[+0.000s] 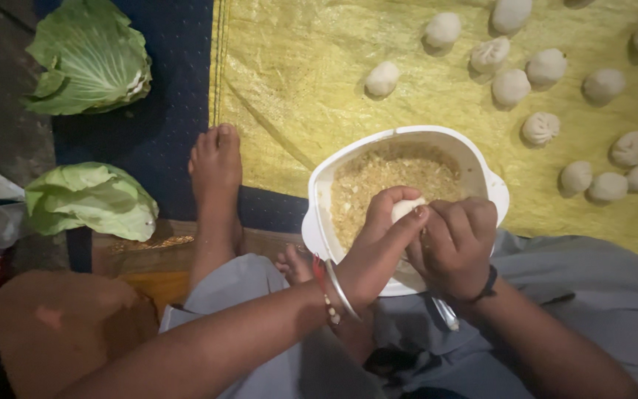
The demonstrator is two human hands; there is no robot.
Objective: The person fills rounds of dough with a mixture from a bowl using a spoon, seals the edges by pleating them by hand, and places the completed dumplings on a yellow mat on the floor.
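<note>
My left hand (379, 240) and my right hand (455, 244) are pressed together over the near rim of a white bowl (319, 188) of pale minced filling (396, 177). Between the fingertips of both hands sits a small white dough dumpling (406, 207), pinched at its top. A metal spoon handle (444, 312) pokes out below my right hand. I wear bangles on the left wrist and a dark band on the right.
Several shaped white dumplings (540, 127) lie on a yellow woven sheet (297, 81) beyond the bowl. Two green cabbage pieces (90, 55) (90, 199) lie at the left by a dark blue mat (171, 118). My bare foot (215, 177) rests on the mat.
</note>
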